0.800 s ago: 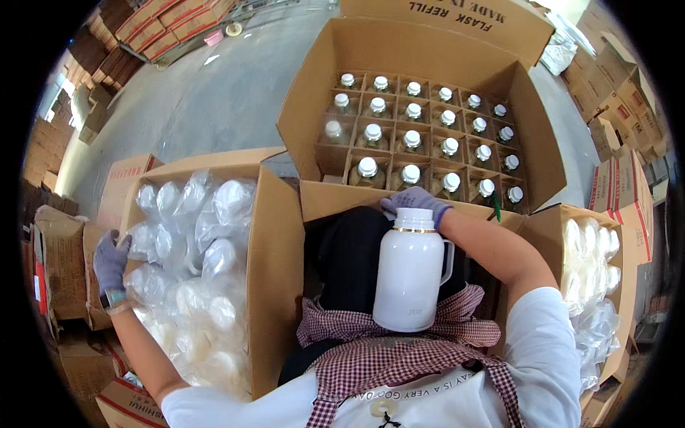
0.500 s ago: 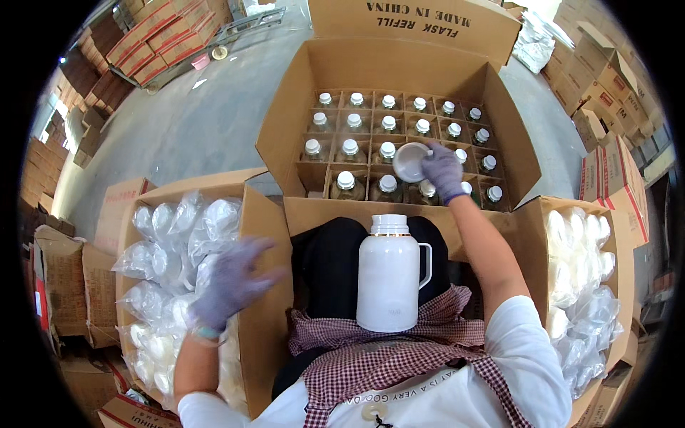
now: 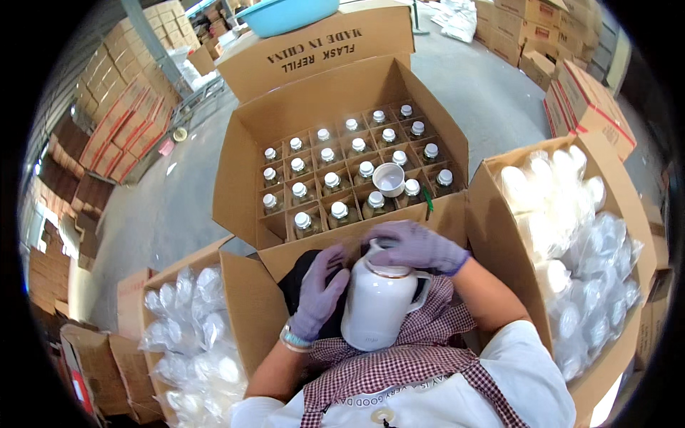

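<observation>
Bright; warped edges seem soft.

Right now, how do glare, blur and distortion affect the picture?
Head view: fisheye distortion, black corners, stacked cartons leaning at left. Head view: bright glare washes out white pieces at right. Head view: right grip looks slightly blurred; the white flask appears sharper.

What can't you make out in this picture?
White flask: top, head view, partly covered by the right hand.
Bottles: lower parts, head view, hidden down inside the carton.
Blue basin: upper part, head view, cut off by the top edge.
</observation>
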Available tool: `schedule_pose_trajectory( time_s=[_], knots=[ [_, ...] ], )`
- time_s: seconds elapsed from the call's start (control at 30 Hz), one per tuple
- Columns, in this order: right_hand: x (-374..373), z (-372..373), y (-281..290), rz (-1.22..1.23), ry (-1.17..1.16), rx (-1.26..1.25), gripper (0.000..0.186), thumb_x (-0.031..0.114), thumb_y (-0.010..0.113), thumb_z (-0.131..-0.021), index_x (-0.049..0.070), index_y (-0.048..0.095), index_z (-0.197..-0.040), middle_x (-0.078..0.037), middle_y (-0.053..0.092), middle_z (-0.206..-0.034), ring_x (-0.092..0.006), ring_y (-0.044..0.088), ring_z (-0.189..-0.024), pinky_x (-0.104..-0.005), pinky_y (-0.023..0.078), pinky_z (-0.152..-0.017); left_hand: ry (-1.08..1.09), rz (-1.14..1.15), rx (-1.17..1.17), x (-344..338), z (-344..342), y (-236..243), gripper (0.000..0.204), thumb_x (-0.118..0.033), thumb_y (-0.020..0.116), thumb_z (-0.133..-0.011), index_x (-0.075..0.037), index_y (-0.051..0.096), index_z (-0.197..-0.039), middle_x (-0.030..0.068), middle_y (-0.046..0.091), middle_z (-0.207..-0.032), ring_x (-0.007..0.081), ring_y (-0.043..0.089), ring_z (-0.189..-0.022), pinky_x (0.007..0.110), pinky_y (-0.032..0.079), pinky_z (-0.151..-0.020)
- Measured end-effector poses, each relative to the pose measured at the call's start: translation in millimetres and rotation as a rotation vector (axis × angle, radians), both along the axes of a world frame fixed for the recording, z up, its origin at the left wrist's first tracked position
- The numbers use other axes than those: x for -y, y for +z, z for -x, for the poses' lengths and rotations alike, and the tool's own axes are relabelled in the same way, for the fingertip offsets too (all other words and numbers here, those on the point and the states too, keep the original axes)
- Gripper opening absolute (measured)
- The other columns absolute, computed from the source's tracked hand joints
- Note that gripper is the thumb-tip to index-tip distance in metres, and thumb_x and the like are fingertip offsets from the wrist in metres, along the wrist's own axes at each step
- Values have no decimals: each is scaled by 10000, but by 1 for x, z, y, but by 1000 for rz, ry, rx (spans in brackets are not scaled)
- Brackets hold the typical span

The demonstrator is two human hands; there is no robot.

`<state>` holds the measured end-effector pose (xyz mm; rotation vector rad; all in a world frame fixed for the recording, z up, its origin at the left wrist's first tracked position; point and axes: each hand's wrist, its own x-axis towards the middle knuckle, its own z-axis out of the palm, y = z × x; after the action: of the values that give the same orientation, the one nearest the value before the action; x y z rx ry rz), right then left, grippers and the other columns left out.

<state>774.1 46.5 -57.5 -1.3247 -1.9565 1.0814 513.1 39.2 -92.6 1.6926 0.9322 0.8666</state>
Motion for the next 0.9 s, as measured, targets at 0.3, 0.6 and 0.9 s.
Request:
schedule_pose_trajectory(
  time_s=[0.3,0.6,0.9],
  knots=[
    [85,-77,-124,-184,-103,208,378,177,554,-964,52,530,-1321,-231,620,-1274,-404,625,-1151,-439,504,-980,-177,-133,-65,51,41,-66,1517,-461,959,-506,21,22,-1599,246,278,-1555,348,325,-1442,456,249,-1212],
    [106,-25,-2,-546,-186,-298,613,409,535,-995,18,424,-1453,-231,360,-1509,-357,364,-1405,-469,296,-1174,76,543,618,27,42,-5,1116,-778,600,-781,-67,285,-1581,193,436,-1524,345,473,-1386,498,444,-1116],
    [76,-29,-47,246,-436,-690,559,309,710,-916,68,519,-1383,-118,565,-1287,-212,571,-1156,-355,479,-1011,60,239,578,-5,29,-14,875,-563,465,-950,-19,216,-1589,160,425,-1527,288,441,-1406,415,343,-1179]
  ],
)
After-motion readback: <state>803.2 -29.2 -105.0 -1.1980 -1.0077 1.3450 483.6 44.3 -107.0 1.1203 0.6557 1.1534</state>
